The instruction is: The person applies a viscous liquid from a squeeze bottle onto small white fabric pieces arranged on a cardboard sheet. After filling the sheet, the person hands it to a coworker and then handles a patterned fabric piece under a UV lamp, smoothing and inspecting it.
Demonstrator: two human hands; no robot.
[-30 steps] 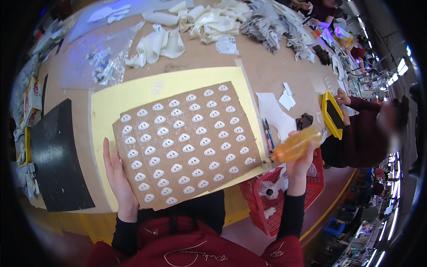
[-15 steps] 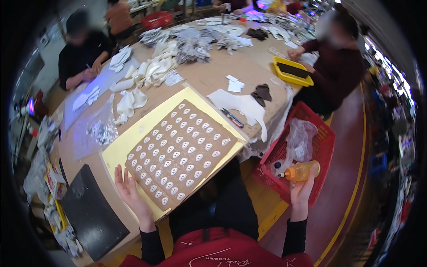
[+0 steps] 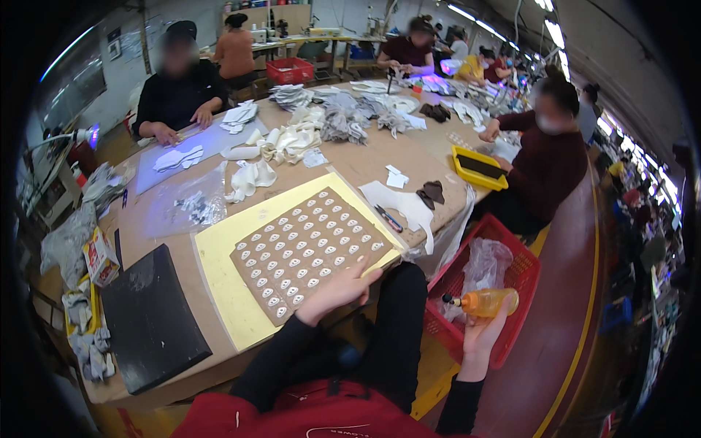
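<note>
A brown card board (image 3: pixel 310 248) studded with rows of small white pieces lies on a yellow mat (image 3: pixel 219 255) at the table's near edge. My left hand (image 3: pixel 337 292) rests flat on the board's near corner, fingers spread. My right hand (image 3: pixel 482 332) is off the table to the right, gripping an orange squeeze bottle (image 3: pixel 485 301) with a dark nozzle. The bottle is held sideways over a red plastic basket (image 3: pixel 522 274) that stands on the floor beside me.
A black pad (image 3: pixel 150 317) lies left of the mat. A pen (image 3: pixel 389 218) and white cut pieces (image 3: pixel 398 201) sit right of it. Other people sit around the table (image 3: pixel 350 157); one in dark red is close on my right by a yellow tray (image 3: pixel 478 166). Clear plastic bags (image 3: pixel 182 208) lie behind.
My view has swung up and right, showing the room. My right hand has carried the orange bottle off the table down to the red basket. My left hand slid along the board's near edge.
</note>
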